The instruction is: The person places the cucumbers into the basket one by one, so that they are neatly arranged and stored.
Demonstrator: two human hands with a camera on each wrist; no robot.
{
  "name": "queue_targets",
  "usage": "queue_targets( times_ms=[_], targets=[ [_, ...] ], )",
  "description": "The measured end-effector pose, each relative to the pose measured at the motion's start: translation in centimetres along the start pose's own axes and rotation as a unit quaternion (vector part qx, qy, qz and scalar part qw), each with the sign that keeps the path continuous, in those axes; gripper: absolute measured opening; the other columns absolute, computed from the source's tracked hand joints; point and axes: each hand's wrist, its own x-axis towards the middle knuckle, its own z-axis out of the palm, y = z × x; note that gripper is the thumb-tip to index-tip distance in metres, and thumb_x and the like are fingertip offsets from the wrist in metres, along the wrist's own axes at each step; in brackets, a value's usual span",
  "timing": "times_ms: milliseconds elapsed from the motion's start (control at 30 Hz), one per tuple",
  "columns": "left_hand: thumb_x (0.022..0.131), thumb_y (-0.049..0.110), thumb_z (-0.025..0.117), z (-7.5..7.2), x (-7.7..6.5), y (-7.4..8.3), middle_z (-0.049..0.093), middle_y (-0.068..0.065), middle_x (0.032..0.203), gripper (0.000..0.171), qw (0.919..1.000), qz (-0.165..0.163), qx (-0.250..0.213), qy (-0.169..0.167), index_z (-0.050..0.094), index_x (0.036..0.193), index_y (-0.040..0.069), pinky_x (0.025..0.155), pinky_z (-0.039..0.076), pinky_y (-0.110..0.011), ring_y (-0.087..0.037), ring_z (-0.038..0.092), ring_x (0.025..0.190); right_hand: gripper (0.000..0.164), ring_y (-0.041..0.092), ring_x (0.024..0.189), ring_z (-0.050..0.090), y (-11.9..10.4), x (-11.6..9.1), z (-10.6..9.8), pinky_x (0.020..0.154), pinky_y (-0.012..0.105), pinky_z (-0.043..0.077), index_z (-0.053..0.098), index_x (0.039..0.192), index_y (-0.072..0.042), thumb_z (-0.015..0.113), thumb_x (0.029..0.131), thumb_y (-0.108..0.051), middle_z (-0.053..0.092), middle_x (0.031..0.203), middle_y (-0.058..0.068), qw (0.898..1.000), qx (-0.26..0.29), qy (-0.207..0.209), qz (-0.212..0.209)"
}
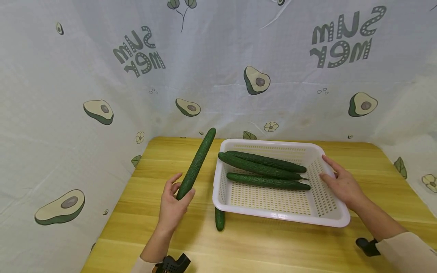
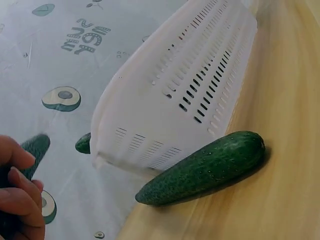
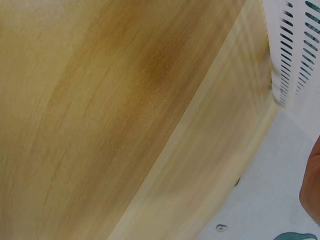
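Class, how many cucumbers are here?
5 cucumbers: one in the left hand, three in the white basket, one on the table, partly hidden by the basket. More may be hidden.

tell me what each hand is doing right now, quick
Left hand: grip closed, holding a cucumber.
Right hand: grip closed on the basket at its right end.

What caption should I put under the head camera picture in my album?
Left hand holds up a cucumber, right hand holds a white basket with three cucumbers inside.
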Motion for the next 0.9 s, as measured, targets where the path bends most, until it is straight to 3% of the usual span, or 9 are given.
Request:
queue_targets(
  times_ms=[133,267,400,567,667,900],
  targets=[
    [0.087,-0.001,0.076,0.4,-0.1,0.9,0.066,-0.018,0.117,0.061,0.998,0.053,0.023,-0.025,0.053,0.142,0.016,0.063,0.055,-0.026,-0.016,0.065,0.078,0.07,0.025,0.081,0.073,0.0,0.0,0.0,0.06,0.038,0.061,0.001,0.165,-0.019,0.041,0.11,-0.033,0.043,0.138,0.048,1.0,-0.008,0.004,-0.003],
    [0.085,-0.002,0.078,0.6,-0.2,1.7,0.067,-0.019,0.121,0.06,0.991,0.101,0.05,-0.071,0.056,0.139,0.013,0.075,0.059,-0.027,-0.019,0.069,0.096,0.07,0.025,0.081,0.072,0.0,0.0,0.1,0.06,0.038,0.061,0.001,0.166,-0.018,0.041,0.11,-0.032,0.044,0.137,0.047,1.0,-0.013,0.008,-0.005],
    [0.084,-0.002,0.08,1.1,-0.3,2.2,0.071,-0.019,0.12,0.056,0.9782,0.158,0.07,-0.116,0.059,0.135,0.009,0.079,0.06,-0.025,-0.015,0.071,0.099,0.07,0.024,0.079,0.072,0.0,0.0,0.1,0.06,0.038,0.061,0.002,0.166,-0.018,0.042,0.11,-0.032,0.046,0.135,0.047,1.0,-0.01,0.01,-0.004],
    [0.084,0.0,0.081,2.0,-0.1,2.6,0.074,-0.017,0.119,0.044,0.9602,0.222,0.076,-0.152,0.067,0.125,0.007,0.073,0.061,-0.027,-0.011,0.071,0.09,0.07,0.023,0.079,0.073,0.0,0.0,0.1,0.06,0.038,0.061,0.002,0.166,-0.018,0.042,0.11,-0.033,0.046,0.135,0.047,1.0,-0.005,0.009,-0.001],
    [0.084,0.003,0.083,2.7,0.0,2.8,0.07,-0.011,0.122,0.042,0.9551,0.237,0.087,-0.156,0.071,0.123,0.01,0.072,0.06,-0.027,-0.011,0.068,0.087,0.07,0.024,0.079,0.073,0.0,-0.1,0.1,0.06,0.039,0.061,0.001,0.165,-0.019,0.042,0.11,-0.033,0.045,0.136,0.048,1.0,0.0,0.006,0.002],
    [0.083,0.01,0.086,4.3,0.3,3.3,0.067,-0.008,0.114,0.039,0.9547,0.236,0.097,-0.153,0.074,0.119,0.015,0.069,0.059,-0.027,-0.012,0.065,0.083,0.07,0.024,0.078,0.073,0.0,-0.1,0.0,0.06,0.04,0.062,0.002,0.165,-0.019,0.042,0.11,-0.033,0.045,0.135,0.048,1.0,0.004,0.006,0.0]
  ],
)
